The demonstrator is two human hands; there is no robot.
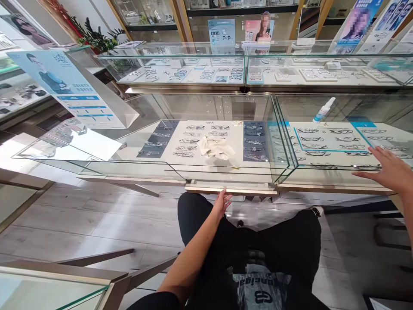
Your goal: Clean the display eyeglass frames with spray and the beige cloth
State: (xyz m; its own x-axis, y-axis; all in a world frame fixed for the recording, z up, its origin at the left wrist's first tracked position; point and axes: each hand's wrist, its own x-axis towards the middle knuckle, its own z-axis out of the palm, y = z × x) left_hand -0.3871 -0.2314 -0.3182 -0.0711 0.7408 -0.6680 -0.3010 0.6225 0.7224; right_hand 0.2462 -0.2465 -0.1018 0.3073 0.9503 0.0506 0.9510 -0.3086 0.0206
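Observation:
My left hand (222, 204) is at the front edge of a shallow drawer (200, 188) under the glass display case, with its fingers curled at the drawer's lip. The drawer juts out a little from the case. My right hand (389, 170) has its fingers spread over the glass top of the case to the right and holds nothing. A crumpled cream cloth (217, 147) lies on the glass in front of me. Rows of eyeglasses (190, 141) show through the glass beneath it. Farther right, a white and blue spray bottle (324, 110) is on the glass.
On the left part of the counter stands a light-blue sign (67, 90), with a white sheet (84, 137) near it. A second glass showcase (180, 73) with more eyeglasses runs behind. My knees are close under the counter. Another glass-topped table (48, 288) stands at lower left.

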